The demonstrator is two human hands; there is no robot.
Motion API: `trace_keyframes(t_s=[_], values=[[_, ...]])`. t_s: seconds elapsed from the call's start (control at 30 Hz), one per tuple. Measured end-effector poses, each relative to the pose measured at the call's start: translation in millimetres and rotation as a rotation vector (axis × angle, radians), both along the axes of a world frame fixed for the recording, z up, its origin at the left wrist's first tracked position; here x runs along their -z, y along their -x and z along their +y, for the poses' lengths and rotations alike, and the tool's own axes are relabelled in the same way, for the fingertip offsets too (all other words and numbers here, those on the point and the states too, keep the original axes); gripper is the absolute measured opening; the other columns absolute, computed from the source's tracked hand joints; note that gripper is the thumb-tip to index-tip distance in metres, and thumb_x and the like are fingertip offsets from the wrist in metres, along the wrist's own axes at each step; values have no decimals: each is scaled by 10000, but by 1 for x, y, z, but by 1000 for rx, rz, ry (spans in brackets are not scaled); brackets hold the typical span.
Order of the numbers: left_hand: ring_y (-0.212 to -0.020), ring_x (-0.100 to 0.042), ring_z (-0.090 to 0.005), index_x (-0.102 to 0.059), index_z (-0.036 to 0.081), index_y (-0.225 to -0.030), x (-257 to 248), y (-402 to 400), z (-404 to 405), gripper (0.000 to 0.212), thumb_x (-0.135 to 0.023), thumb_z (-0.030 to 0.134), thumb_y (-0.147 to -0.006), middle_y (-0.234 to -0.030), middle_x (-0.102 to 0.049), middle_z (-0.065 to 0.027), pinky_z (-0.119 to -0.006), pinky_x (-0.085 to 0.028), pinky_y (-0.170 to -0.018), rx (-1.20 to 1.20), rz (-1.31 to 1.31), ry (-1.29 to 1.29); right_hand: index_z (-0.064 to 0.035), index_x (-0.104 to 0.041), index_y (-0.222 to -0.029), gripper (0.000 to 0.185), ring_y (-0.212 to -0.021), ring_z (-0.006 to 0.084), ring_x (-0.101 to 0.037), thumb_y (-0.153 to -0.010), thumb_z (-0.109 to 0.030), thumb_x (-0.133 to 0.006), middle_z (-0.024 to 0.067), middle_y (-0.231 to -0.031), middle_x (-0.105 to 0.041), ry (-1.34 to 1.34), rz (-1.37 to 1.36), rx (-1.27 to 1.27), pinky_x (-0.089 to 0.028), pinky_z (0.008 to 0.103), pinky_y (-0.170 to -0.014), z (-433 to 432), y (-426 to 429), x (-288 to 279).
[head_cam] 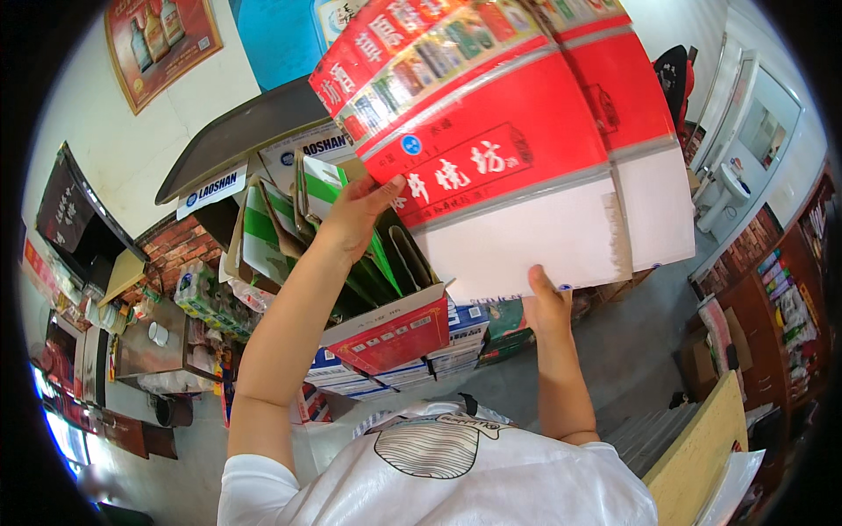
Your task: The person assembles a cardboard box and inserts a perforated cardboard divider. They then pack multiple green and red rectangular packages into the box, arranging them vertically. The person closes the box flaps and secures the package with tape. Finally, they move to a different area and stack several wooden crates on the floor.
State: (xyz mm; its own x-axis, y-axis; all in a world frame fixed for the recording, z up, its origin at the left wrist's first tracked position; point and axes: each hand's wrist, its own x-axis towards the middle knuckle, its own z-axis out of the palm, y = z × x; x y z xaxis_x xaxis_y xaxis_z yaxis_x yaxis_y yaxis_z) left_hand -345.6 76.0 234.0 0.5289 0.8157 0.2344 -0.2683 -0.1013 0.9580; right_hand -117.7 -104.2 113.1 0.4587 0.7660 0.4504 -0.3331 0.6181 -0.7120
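A large red-and-white flattened cardboard carton [520, 256], printed with pictures of bottles and writing, is held up at a tilt in front of me. My left hand [355, 214] grips its left edge, thumb over the printed face. On the lower edge, my right hand [547, 306] pinches the white part, thumb in front and fingers hidden behind. Just below and left stands an open red cardboard box [401, 335], packed with folded cardboard pieces [266, 237] with green and white stripes. My left forearm passes over this box, and the carton hides part of its right side.
Stacked blue-and-white cartons [401, 376] stand beneath the red box. To the left, a white mug [158, 333] sits on a table [148, 358] near shrink-wrapped bottles or cans [214, 299]. At right are a yellowish board [700, 427], a wooden cabinet [756, 322] and a washbasin [729, 187].
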Motion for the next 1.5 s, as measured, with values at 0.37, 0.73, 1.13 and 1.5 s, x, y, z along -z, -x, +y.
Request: trace_keyframes(t_s=[0.37, 0.73, 1.13, 1.5], values=[[-1276, -522, -182, -506, 92, -1334, 11, 3, 8, 341, -566, 132, -1000, -1356, -582, -30, -417, -374, -1114, 6, -433, 108, -27, -203, -1547, 940, -1134, 253, -617, -902, -566, -625, 217, -1338, -559, -225, -441, 57, -488, 359, -982, -37, -147, -152], [-1200, -549, -169, -475, 74, -1339, 0, -2, 14, 344, -511, 215, -1028, -1270, -593, -55, -362, -421, -1047, -196, -499, 184, 3, -611, -1197, 409, -991, 98, -613, -892, -240, -735, 57, -1094, -684, 208, -715, -121, -480, 268, -892, 24, -89, -229], [-1153, -571, -195, -510, 99, -1308, -10, 24, -12, 405, -464, 368, -1009, -1234, -612, -53, -369, -446, -999, -27, -489, 203, 28, -583, -1213, 486, -974, 116, -640, -874, -276, -754, 104, -1109, -676, 199, -540, -87, -498, 254, -874, 32, -81, -228], [-1178, -568, -187, -538, 69, -1252, 4, -2, 46, 492, -693, 382, -906, -1289, -597, -81, -368, -408, -1040, -242, -376, 158, 16, -582, -1208, 499, -990, 128, -635, -854, -271, -785, 94, -1115, -673, 213, -619, 4, -498, 275, -885, 22, -46, -228]])
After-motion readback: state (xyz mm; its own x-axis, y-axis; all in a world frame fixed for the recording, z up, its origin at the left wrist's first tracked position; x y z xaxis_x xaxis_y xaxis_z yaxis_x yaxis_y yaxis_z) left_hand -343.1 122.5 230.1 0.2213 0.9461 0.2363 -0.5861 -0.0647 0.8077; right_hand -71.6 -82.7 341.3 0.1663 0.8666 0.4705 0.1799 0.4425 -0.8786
